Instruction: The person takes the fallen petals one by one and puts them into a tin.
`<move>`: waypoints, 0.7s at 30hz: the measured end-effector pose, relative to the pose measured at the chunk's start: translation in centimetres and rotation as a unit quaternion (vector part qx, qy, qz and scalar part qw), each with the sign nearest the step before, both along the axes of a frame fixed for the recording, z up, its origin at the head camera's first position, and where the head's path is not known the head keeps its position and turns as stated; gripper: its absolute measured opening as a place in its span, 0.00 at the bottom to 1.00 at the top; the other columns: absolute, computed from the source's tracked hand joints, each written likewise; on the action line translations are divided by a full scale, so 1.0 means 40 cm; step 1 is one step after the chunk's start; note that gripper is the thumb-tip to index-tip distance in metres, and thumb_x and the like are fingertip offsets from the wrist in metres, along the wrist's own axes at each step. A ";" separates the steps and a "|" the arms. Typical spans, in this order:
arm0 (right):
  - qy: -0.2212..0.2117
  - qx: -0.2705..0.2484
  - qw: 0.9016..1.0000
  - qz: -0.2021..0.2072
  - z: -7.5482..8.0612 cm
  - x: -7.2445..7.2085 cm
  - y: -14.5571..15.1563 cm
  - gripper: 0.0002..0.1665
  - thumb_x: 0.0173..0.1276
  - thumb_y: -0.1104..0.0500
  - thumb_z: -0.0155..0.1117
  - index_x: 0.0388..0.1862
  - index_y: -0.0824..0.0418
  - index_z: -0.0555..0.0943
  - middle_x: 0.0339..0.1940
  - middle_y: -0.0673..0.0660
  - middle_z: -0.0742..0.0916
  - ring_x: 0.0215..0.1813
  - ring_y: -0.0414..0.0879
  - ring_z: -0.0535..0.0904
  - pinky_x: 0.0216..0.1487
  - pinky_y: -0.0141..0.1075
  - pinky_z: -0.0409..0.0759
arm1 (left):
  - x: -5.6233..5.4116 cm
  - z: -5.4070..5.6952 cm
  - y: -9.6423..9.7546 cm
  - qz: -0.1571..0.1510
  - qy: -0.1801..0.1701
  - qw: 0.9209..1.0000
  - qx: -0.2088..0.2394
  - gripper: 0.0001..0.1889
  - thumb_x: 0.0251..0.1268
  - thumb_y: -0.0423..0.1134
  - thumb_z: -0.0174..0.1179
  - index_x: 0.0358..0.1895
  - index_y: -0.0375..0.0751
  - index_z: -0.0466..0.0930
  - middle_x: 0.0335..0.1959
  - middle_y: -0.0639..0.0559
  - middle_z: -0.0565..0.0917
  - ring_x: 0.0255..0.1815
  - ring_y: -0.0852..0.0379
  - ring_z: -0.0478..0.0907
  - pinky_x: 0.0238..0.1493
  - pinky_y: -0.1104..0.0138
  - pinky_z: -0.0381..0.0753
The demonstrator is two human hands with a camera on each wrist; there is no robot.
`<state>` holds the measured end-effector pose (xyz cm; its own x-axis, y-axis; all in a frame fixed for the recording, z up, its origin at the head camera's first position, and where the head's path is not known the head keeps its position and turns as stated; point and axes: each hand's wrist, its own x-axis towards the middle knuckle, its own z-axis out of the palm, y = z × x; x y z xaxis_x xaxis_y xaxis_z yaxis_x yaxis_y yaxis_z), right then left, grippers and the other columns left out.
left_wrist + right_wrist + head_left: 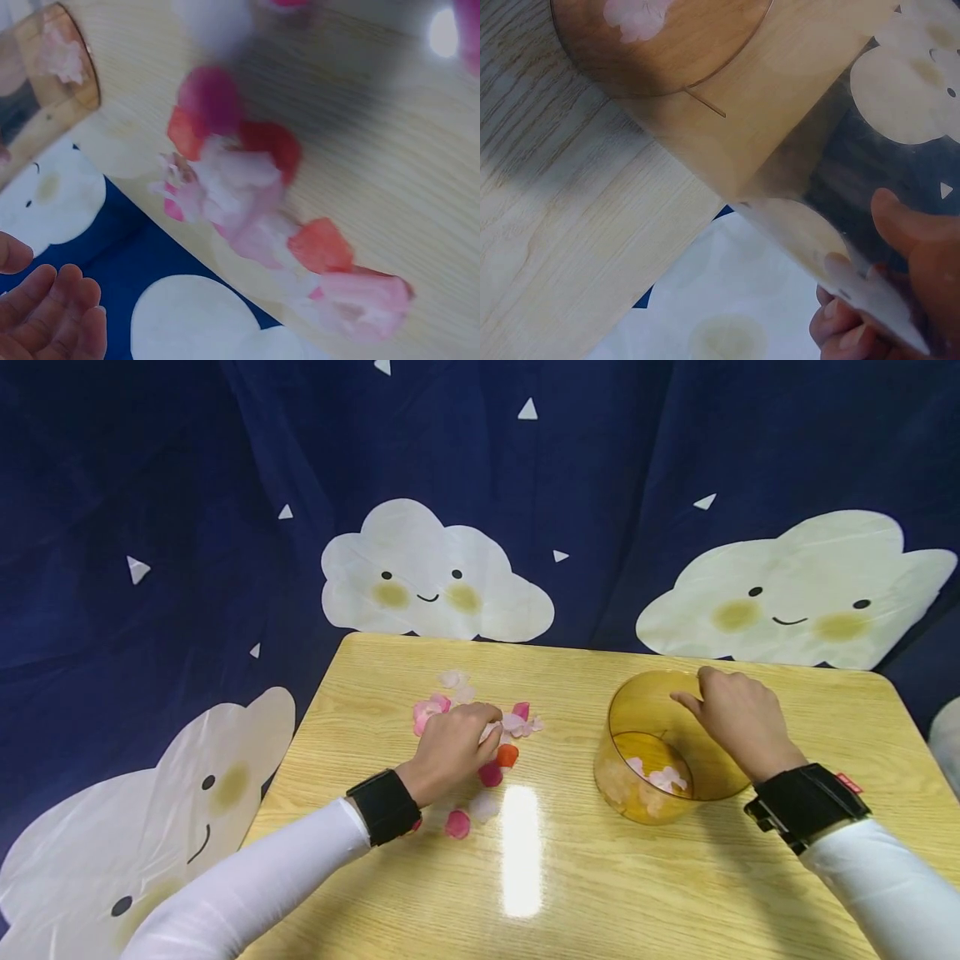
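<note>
My left hand hovers over a loose pile of flower petals, in pink, white, red and orange. In the left wrist view, the fingers are slightly bent with a gap to the thumb, and nothing shows between them. The petals lie below on the wood. My right hand holds the far right rim of a clear amber cylindrical tub, thumb inside and fingers outside the wall. A few pale pink petals lie on the tub's bottom, also visible in the right wrist view.
The light wooden table reaches back to a dark blue curtain with white clouds. Single petals lie nearer the front, such as a pink petal and a white petal.
</note>
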<state>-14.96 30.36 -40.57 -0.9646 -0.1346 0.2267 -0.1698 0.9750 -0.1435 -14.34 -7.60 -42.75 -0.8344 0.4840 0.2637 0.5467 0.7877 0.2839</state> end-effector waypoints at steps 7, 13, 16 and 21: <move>-0.005 -0.001 1.000 -0.001 0.001 0.000 -0.002 0.27 0.70 0.49 0.68 0.20 0.63 0.68 0.11 0.55 0.67 0.13 0.50 0.67 0.13 0.41 0.62 | -0.004 -0.021 -0.052 0.033 -0.013 0.999 -0.015 0.10 0.70 0.40 0.59 0.47 0.42 0.87 0.41 0.51 0.90 0.38 0.56 0.86 0.33 0.61 0.83; -0.004 0.002 1.000 -0.002 -0.001 -0.001 -0.001 0.27 0.70 0.49 0.68 0.20 0.63 0.68 0.12 0.55 0.67 0.13 0.50 0.67 0.13 0.41 0.61 | -0.011 -0.043 -0.086 0.067 -0.041 0.997 -0.022 0.10 0.69 0.40 0.61 0.48 0.43 0.86 0.44 0.50 0.90 0.42 0.56 0.86 0.34 0.59 0.83; -0.005 0.001 1.000 -0.003 -0.001 -0.001 -0.002 0.27 0.70 0.48 0.68 0.20 0.63 0.68 0.12 0.55 0.68 0.13 0.50 0.67 0.13 0.41 0.62 | -0.015 -0.054 -0.104 0.071 -0.035 0.996 -0.029 0.10 0.66 0.38 0.64 0.47 0.42 0.86 0.43 0.49 0.90 0.42 0.54 0.86 0.37 0.57 0.85; -0.006 -0.002 1.000 -0.006 -0.001 0.001 0.000 0.27 0.70 0.48 0.68 0.20 0.62 0.67 0.12 0.55 0.67 0.13 0.50 0.67 0.13 0.41 0.61 | -0.021 -0.071 -0.134 0.068 -0.022 0.996 -0.060 0.11 0.63 0.38 0.70 0.47 0.41 0.86 0.39 0.49 0.89 0.39 0.54 0.86 0.37 0.57 0.86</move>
